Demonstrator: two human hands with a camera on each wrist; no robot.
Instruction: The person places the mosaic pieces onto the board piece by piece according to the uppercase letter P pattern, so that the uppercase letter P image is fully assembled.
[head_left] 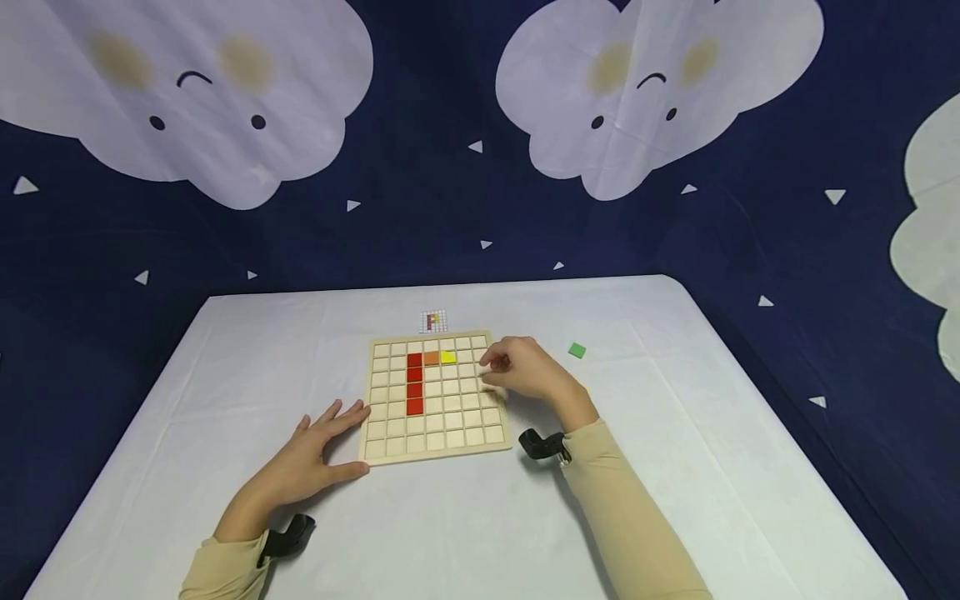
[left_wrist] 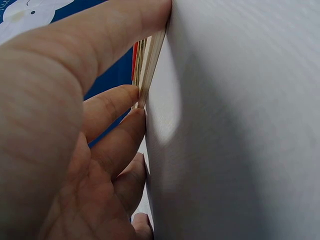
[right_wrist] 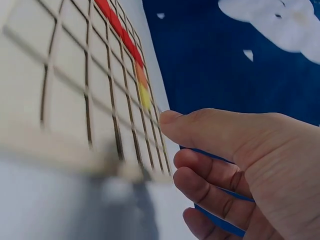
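A wooden grid board lies on the white table. On it stand a column of several red tiles, with an orange tile and a yellow tile running right from the top one. My left hand, fingers spread, touches the board's left edge with thumb and fingertips; the left wrist view shows them against the wooden side. Over the board's right edge hovers my right hand, its fingers bent, thumb and forefinger apart. In the right wrist view no piece shows at its fingers.
A green tile lies on the table beyond my right hand. Behind the board is a small card with a coloured grid pattern. A dark blue cloth with clouds hangs behind the table. Each wrist carries a black device.
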